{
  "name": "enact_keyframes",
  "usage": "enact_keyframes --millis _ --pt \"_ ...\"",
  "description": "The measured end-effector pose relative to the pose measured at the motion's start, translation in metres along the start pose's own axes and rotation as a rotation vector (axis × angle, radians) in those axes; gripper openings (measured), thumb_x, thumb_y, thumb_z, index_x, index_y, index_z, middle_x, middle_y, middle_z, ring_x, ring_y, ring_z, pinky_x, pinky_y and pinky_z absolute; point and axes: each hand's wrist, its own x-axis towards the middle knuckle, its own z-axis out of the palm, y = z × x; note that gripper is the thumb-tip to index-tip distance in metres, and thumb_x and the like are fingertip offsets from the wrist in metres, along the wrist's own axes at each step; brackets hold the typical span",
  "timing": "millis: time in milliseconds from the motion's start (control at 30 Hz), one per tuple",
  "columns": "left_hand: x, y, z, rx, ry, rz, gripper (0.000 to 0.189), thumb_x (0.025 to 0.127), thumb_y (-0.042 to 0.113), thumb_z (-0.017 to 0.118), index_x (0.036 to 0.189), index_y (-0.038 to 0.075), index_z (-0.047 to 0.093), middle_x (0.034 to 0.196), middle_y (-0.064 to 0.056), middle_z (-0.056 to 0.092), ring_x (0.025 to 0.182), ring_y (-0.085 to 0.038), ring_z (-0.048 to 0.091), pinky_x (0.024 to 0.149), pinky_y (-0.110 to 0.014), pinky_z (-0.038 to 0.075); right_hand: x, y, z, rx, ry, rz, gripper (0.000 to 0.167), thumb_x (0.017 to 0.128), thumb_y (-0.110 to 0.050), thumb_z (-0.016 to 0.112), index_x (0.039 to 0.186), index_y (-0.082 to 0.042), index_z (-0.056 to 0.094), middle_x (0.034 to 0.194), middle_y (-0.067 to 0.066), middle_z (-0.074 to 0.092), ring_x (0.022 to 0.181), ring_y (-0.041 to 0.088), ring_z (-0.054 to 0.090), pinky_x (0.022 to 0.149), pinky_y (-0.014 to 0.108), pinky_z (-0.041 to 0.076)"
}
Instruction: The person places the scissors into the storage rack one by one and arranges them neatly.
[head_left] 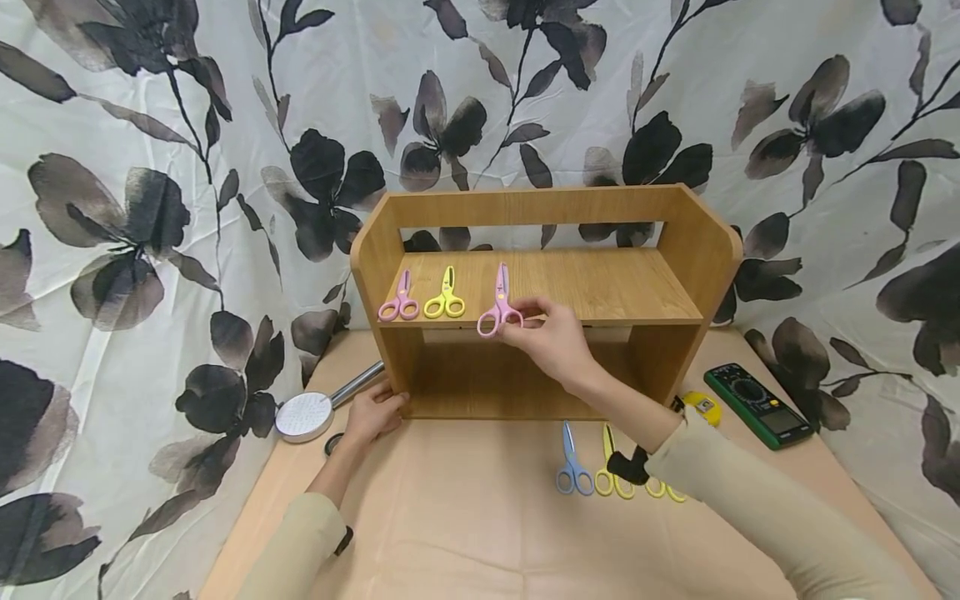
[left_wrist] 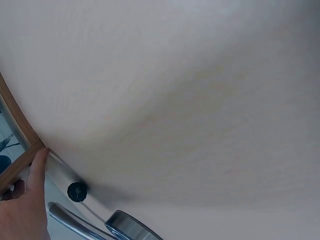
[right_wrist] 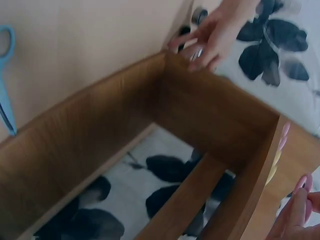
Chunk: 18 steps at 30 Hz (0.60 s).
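In the head view my right hand (head_left: pixel 553 337) pinches a pair of pink scissors (head_left: pixel 501 302) by a handle loop, blades pointing up, at the front edge of the upper shelf (head_left: pixel 592 287). Left of it on that shelf lie another pair of pink scissors (head_left: pixel 401 298) and a pair of yellow scissors (head_left: pixel 447 294). My left hand (head_left: pixel 377 412) touches the lower left front corner of the wooden rack (head_left: pixel 393 354). The right wrist view shows the right hand's fingers (right_wrist: pixel 298 210) at a pink loop.
On the table in front lie blue scissors (head_left: pixel 573 467) and several yellow ones, partly behind my right sleeve. A shower head (head_left: pixel 304 417) and a small black ring-shaped item (head_left: pixel 333 443) sit at left. A yellow tape measure (head_left: pixel 703 407) and a green multimeter (head_left: pixel 757 406) lie at right.
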Motion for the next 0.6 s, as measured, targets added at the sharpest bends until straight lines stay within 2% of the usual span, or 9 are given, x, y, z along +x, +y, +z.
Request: enact_keyframes --millis 100,267,600 --pt "0.001 -0.001 0.001 -0.006 0.005 0.001 0.061 0.098 0.015 0.071 0.153 0.001 0.048 0.148 -0.029 0.056 0.123 -0.032 0.064 0.093 -0.050 0.062 0.021 -0.004 0.002 -0.020 0.013 -0.004 0.038 0.087 -0.014 0.078 0.122 0.000 0.069 0.113 0.014 0.068 0.091 0.017 0.067 0.069 0.019 0.052" --pt "0.001 -0.004 0.002 -0.008 0.003 -0.017 0.063 0.098 0.015 0.071 0.154 0.001 0.047 0.148 -0.028 0.056 0.117 -0.028 0.067 0.091 -0.047 0.063 0.047 -0.010 0.006 -0.075 0.004 -0.009 0.032 0.087 -0.012 0.078 0.116 0.002 0.071 0.102 0.013 0.067 0.085 0.017 0.061 0.065 0.022 0.053" --pt "0.002 0.002 0.001 -0.005 0.003 -0.030 0.061 0.098 0.015 0.071 0.154 0.004 0.049 0.146 -0.027 0.059 0.121 -0.033 0.066 0.095 -0.049 0.061 0.072 -0.014 0.011 -0.192 -0.028 0.054 0.031 0.081 -0.009 0.078 0.109 0.004 0.070 0.095 0.010 0.065 0.080 0.016 0.056 0.061 0.020 0.046"
